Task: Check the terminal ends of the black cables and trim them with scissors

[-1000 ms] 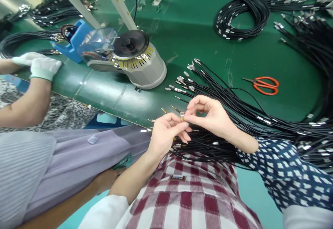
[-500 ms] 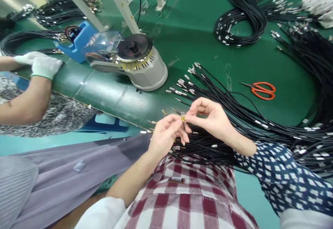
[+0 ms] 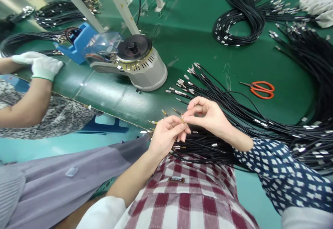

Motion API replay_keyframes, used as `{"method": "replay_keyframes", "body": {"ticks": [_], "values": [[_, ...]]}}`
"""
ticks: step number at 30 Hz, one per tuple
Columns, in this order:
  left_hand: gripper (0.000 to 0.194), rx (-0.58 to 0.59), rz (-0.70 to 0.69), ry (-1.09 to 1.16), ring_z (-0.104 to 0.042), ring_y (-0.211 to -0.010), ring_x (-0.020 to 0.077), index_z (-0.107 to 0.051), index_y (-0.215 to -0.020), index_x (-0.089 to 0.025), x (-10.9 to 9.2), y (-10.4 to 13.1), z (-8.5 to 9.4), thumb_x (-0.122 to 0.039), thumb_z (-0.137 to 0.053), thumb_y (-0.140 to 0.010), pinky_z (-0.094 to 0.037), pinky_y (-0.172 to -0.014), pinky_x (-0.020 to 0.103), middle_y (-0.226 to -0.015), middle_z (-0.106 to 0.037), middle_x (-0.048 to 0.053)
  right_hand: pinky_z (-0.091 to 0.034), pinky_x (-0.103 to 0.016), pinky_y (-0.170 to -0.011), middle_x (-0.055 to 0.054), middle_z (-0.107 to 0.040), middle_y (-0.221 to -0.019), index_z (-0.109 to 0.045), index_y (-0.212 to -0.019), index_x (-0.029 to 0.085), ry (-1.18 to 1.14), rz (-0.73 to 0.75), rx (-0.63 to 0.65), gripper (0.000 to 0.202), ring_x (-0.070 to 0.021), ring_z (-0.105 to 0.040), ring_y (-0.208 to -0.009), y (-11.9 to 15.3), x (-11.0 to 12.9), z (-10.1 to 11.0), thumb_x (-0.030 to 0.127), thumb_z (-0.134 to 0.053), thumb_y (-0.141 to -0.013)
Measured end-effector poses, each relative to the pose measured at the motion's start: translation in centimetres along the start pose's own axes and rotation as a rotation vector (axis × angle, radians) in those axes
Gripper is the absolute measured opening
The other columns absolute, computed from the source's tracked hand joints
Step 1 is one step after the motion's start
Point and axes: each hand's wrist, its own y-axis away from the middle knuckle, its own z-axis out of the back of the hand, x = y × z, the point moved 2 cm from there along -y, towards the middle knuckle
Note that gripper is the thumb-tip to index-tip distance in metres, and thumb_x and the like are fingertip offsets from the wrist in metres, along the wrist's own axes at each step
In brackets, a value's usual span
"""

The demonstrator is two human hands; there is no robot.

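My left hand [image 3: 166, 132] is closed in a pinch on the end of a black cable, which my fingers mostly hide. My right hand [image 3: 204, 113] meets it fingertip to fingertip, thumb and forefinger closed on a small piece of yellow tape [image 3: 182, 119] at that cable end. Under and beside both hands lies a thick bundle of black cables [image 3: 229, 107] with metal ends and white labels. A few cable ends left of my fingers carry yellow tape.
A round tape dispenser [image 3: 148, 68] with yellow strips stands ahead left, beside a blue tape holder [image 3: 80, 45]. Orange-handled scissors [image 3: 261, 89] lie to the right. Beyond them is a coiled cable bundle [image 3: 234, 28]. At far left are a co-worker's gloved hands [image 3: 45, 66].
My right fingertips have moved slightly left and closed over the yellow tape, which stood up clear above the fingers before. The left hand has barely shifted.
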Motion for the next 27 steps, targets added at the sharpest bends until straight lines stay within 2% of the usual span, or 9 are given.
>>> {"method": "replay_keyframes", "body": {"ticks": [5, 10, 13, 15, 19, 23, 27], "values": [[0.025, -0.007, -0.034, -0.011, -0.054, -0.044, 0.0073, -0.062, -0.074, -0.014, 0.1, 0.0, 0.0, -0.031, -0.08, -0.073, -0.038, -0.045, 0.02, -0.065, -0.071, 0.004, -0.054, -0.028, -0.066, 0.001, -0.072, -0.075, -0.05, -0.085, 0.021, -0.151, 0.008, 0.04, 0.04, -0.013, -0.066, -0.065, -0.5, -0.5, -0.2, 0.029, -0.085, -0.066], [0.03, -0.107, -0.027, -0.031, -0.052, -0.044, 0.007, -0.06, -0.077, -0.015, 0.3, -0.2, 0.1, -0.026, -0.085, -0.065, -0.035, -0.042, 0.018, -0.063, -0.069, 0.001, -0.049, -0.026, -0.059, 0.001, -0.072, -0.074, -0.045, -0.083, 0.022, -0.069, 0.104, -0.091, 0.038, -0.0127, -0.064, -0.062, 0.3, -0.4, -0.9, 0.026, -0.081, -0.071], [0.028, -0.134, -0.052, -0.028, -0.053, -0.041, 0.0074, -0.059, -0.072, -0.014, 0.3, -0.2, 0.1, -0.024, -0.085, -0.065, -0.033, -0.04, 0.018, -0.059, -0.069, 0.001, -0.048, -0.026, -0.061, 0.001, -0.071, -0.074, -0.042, -0.081, 0.023, -0.008, 0.193, -0.136, 0.038, -0.0114, -0.062, -0.062, 0.8, 0.1, -1.3, 0.022, -0.079, -0.073], [0.027, -0.106, -0.065, -0.019, -0.055, -0.04, 0.0082, -0.06, -0.07, -0.014, 0.3, -0.1, -0.1, -0.025, -0.084, -0.067, -0.034, -0.039, 0.017, -0.061, -0.071, 0.003, -0.049, -0.027, -0.063, 0.001, -0.071, -0.076, -0.043, -0.082, 0.023, -0.01, 0.18, -0.091, 0.037, -0.0117, -0.062, -0.065, 0.9, 0.3, -1.1, 0.022, -0.079, -0.074], [0.027, -0.044, -0.06, 0.009, -0.059, -0.039, 0.0098, -0.06, -0.071, -0.013, 0.2, 0.1, -0.4, -0.027, -0.083, -0.069, -0.035, -0.038, 0.016, -0.065, -0.074, 0.005, -0.051, -0.027, -0.064, 0.0, -0.072, -0.079, -0.045, -0.086, 0.022, -0.085, 0.095, 0.078, 0.038, -0.0128, -0.065, -0.068, 0.2, 0.4, -0.1, 0.026, -0.081, -0.073], [0.026, 0.021, -0.056, 0.037, -0.061, -0.04, 0.0108, -0.06, -0.073, -0.013, 0.3, 0.0, -0.5, -0.028, -0.082, -0.072, -0.038, -0.038, 0.016, -0.067, -0.075, 0.006, -0.05, -0.023, -0.064, 0.001, -0.071, -0.077, -0.051, -0.086, 0.02, -0.139, 0.081, 0.233, 0.038, -0.0108, -0.064, -0.068, -1.0, 0.1, 0.7, 0.022, -0.085, -0.069], [0.022, 0.086, -0.053, 0.055, -0.062, -0.04, 0.0108, -0.061, -0.074, -0.013, 0.4, -0.1, -0.3, -0.026, -0.079, -0.076, -0.04, -0.038, 0.016, -0.068, -0.075, 0.006, -0.051, -0.022, -0.065, 0.001, -0.073, -0.08, -0.055, -0.092, 0.018, -0.167, 0.027, 0.335, 0.037, -0.0098, -0.065, -0.068, -1.8, 0.0, 0.9, 0.02, -0.084, -0.069]]}}
